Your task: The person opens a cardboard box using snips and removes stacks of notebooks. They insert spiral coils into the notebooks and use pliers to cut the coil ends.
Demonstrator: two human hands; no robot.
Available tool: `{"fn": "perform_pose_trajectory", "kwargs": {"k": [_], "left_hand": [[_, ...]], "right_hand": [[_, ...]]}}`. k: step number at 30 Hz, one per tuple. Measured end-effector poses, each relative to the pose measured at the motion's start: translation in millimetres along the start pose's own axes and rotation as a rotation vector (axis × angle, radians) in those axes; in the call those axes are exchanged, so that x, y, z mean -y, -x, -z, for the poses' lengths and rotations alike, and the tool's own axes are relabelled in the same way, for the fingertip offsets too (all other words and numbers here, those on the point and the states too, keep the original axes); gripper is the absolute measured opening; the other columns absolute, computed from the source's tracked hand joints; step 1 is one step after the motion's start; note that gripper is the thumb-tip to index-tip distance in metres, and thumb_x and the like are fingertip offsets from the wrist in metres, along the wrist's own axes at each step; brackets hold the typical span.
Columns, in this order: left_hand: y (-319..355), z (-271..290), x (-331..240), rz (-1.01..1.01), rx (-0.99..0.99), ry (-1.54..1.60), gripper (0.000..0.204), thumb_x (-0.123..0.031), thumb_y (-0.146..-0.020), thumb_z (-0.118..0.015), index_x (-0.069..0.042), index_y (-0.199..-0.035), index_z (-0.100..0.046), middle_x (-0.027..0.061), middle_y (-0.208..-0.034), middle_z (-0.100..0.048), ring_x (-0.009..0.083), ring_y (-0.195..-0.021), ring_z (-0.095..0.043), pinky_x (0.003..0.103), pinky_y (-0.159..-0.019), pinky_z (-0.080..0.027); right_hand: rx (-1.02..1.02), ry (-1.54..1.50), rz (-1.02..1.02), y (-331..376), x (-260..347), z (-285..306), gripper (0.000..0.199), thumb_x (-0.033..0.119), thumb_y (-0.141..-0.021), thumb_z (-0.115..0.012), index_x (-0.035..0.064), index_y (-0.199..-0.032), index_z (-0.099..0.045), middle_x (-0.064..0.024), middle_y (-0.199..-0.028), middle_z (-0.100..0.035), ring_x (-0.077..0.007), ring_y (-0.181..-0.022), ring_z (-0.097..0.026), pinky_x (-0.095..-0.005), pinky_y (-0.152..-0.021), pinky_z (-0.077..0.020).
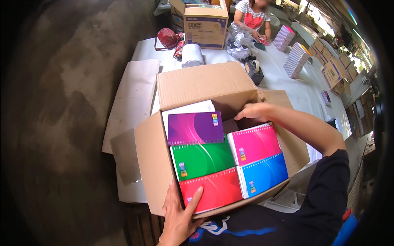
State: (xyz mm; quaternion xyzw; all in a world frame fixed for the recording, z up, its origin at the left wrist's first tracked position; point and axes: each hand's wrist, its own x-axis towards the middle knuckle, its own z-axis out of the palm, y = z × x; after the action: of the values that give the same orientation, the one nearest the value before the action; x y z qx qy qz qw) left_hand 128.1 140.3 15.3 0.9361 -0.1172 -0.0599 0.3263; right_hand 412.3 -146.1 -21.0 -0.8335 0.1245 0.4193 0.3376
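An open cardboard box (pixel 154 164) sits tilted toward me at the table's near edge. It is packed with spiral notebooks: purple (pixel 195 128), green (pixel 203 159), red (pixel 215 189), pink (pixel 256 143) and blue (pixel 264 174). My left hand (pixel 179 215) grips the box's near wall, thumb resting on the red notebook. My right hand (pixel 256 111) reaches into the empty gap at the box's far right corner, above the pink notebook, with its fingers curled down and nothing visible in it.
A person in a striped top (pixel 252 16) works at the far end of the white table (pixel 287 88). Between us stand another cardboard box (pixel 205 26), a red bag (pixel 168 37), crumpled plastic (pixel 239 41) and a tape dispenser (pixel 254 69). Notebook stacks (pixel 296 59) and boxes (pixel 334 74) lie at right.
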Motion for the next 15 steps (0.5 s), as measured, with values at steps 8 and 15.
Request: {"fn": "perform_pose_trajectory", "kwargs": {"k": [8, 15], "left_hand": [[-23, 35, 19, -0.116, 0.223, -0.044, 0.083, -0.024, -0.051, -0.084, -0.022, -0.128, -0.053, 0.0164, -0.139, -0.033, 0.022, -0.096, -0.048, 0.042, -0.088, -0.029], [-14, 24, 23, -0.033, 0.267, -0.051, 0.061, -0.005, -0.063, -0.072, -0.026, -0.118, -0.059, 0.0174, -0.138, -0.033, 0.0274, -0.103, -0.042, 0.043, -0.094, -0.025]], "right_hand": [[0.123, 0.233, -0.164, -17, 17, 6, 0.051, 0.01, -0.082, -0.05, -0.0008, -0.132, -0.041, -0.0203, -0.137, -0.04, -0.0343, -0.128, -0.038, -0.0412, -0.101, -0.0363], [0.261, 0.937, 0.019, -34, 36, -10, 0.037, 0.008, -0.081, -0.044, -0.0067, -0.11, -0.06, -0.0261, -0.118, -0.056, -0.0329, -0.115, -0.052, -0.041, -0.092, -0.0433]]}}
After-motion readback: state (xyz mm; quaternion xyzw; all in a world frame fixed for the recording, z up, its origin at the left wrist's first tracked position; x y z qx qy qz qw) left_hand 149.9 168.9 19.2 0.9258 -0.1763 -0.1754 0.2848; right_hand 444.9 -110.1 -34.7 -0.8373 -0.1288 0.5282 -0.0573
